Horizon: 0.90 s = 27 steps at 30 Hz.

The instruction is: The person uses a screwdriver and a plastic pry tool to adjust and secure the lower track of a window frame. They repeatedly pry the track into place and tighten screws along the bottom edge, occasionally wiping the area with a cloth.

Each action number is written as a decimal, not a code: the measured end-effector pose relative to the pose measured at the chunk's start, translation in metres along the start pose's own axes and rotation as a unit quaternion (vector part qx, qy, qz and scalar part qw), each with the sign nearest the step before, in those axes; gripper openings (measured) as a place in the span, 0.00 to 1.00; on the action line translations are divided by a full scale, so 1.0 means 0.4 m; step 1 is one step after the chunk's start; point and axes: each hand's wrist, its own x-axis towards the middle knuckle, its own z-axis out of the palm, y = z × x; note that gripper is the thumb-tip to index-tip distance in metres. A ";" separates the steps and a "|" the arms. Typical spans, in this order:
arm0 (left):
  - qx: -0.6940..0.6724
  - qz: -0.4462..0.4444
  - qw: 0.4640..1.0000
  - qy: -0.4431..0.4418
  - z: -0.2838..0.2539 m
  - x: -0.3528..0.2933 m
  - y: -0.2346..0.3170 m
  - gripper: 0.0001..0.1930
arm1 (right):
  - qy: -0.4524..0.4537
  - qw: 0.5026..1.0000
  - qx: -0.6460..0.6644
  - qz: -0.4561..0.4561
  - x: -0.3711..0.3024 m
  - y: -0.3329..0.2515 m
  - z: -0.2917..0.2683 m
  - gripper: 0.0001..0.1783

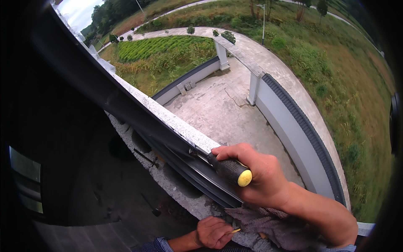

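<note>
Gripping a tool (228, 169) over a dark frame (113, 98)

Holding the tool in the right hand (263, 174), above the lower right stretch of the frame, just beside the edge of a white speckled sill (176, 122). Clenched round the black handle, with the yellow butt left bare toward the lower right. Pointing the metal shank to the upper left, low along the frame. Too dark at the tip to tell whether touching.

Pinching a yellow piece (236, 230) in the left hand (213, 233), near the bottom end of a rough ledge (184, 203). Showing only a short end beyond the fingers; cannot tell its kind.

Just right of the left hand and under the right forearm, a crumpled grey cloth (273, 229), spread over the bottom end of the ledge. Farther up the ledge, a thin dark rod (145, 157), lying aslant near the left edge.

Beyond the sill and lower down, a pale yard (214, 101), bounded along its right edge by a tile-capped wall (289, 134). At the yard's far edge, a gate (254, 86) of two posts and a beam. Outside, a curving path (308, 105), a green plot (163, 48) and a lamp post (263, 25).
</note>
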 end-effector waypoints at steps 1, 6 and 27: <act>0.004 -0.002 1.000 -0.003 0.000 0.001 0.001 0.09 | -0.007 1.000 -0.018 -0.022 0.003 -0.011 -0.004 0.31; 0.009 -0.006 1.000 -0.013 0.000 0.000 0.003 0.10 | 0.006 1.000 0.020 -0.004 -0.001 0.013 0.003 0.31; 0.017 -0.009 1.000 0.007 0.018 -0.051 -0.023 0.11 | 0.049 0.998 -0.037 0.024 -0.036 -0.037 -0.047 0.22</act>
